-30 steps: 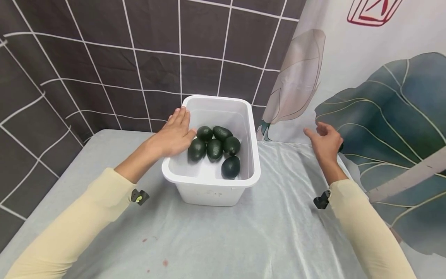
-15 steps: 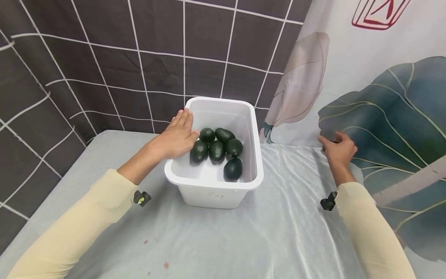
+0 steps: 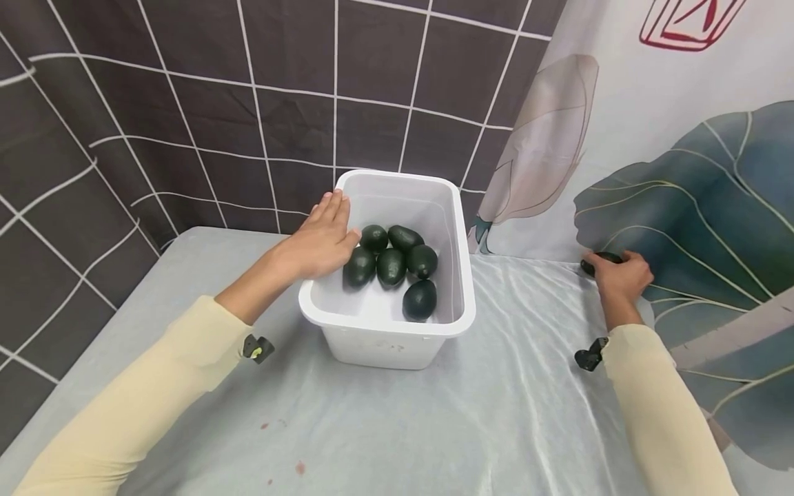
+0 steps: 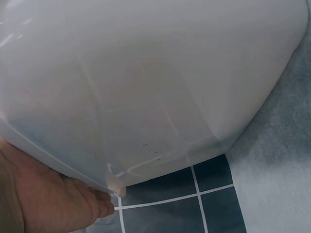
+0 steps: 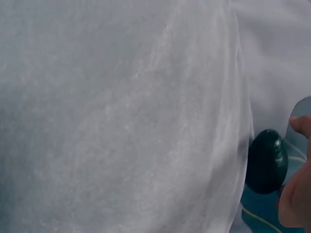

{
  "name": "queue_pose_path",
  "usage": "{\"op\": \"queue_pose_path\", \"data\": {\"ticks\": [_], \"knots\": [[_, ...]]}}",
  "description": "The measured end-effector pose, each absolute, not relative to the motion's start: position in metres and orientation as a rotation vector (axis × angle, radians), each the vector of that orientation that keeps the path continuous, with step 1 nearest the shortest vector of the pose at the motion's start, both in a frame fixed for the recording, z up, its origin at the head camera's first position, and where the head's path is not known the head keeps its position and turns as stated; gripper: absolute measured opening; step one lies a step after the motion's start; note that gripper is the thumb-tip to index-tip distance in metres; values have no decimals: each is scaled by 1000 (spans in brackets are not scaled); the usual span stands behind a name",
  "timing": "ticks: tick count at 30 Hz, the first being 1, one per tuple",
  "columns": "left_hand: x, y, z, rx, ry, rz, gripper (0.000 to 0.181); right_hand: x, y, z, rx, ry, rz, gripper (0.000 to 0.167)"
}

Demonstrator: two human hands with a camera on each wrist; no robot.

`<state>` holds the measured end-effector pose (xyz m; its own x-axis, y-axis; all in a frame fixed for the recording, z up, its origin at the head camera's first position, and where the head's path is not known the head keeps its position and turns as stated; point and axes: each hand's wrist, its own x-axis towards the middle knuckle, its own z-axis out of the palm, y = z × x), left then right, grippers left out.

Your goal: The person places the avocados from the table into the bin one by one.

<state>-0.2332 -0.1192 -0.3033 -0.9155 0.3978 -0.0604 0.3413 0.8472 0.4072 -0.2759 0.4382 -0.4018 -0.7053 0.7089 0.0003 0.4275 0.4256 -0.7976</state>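
Note:
A white plastic tub [image 3: 387, 348] stands on the cloth-covered table, and several dark green avocados [image 3: 391, 267] lie on its floor. My left hand [image 3: 322, 241] rests on the tub's left rim, fingers mostly straight; the left wrist view has this hand [image 4: 58, 201] along the rim beside the tub's outer wall [image 4: 146, 97]. Far to the right, my right hand [image 3: 623, 279] holds one more avocado [image 3: 609, 257] between thumb and fingers. The right wrist view shows that avocado [image 5: 266, 162] near the cloth's edge, with part of the hand [image 5: 296, 194] cut off by the frame.
Pale grey cloth [image 3: 384, 434] covers the table, wrinkled to the tub's right. A dark curtain with white grid lines [image 3: 298, 124] hangs behind the tub and at the left. A leaf-printed curtain [image 3: 701, 207] hangs on the right, close to my right hand.
My right hand has moved right and slightly down in the view, and an avocado now shows in its grasp. My left hand stays on the rim. The whole view has shifted slightly.

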Motion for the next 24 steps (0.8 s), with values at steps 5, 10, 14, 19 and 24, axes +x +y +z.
{"op": "queue_pose_path", "data": {"ticks": [5,10,14,19,24], "knots": [[-233,-118,-302,581,2879,587,78,-273,446,-407,-1028,-2323,1223,95],[-232,-118,-301,575,2880,579,78,-274,457,-411,-1018,-2344,1217,95],[-232,-117,-302,576,2883,579,78,-275,465,-413,-975,-2407,1146,83],[-232,-116,-302,572,2884,579,79,-276,472,-415,-894,-2556,1005,75],[-233,-117,-301,565,2890,561,78,-279,473,-415,-805,-2638,901,76]]}}
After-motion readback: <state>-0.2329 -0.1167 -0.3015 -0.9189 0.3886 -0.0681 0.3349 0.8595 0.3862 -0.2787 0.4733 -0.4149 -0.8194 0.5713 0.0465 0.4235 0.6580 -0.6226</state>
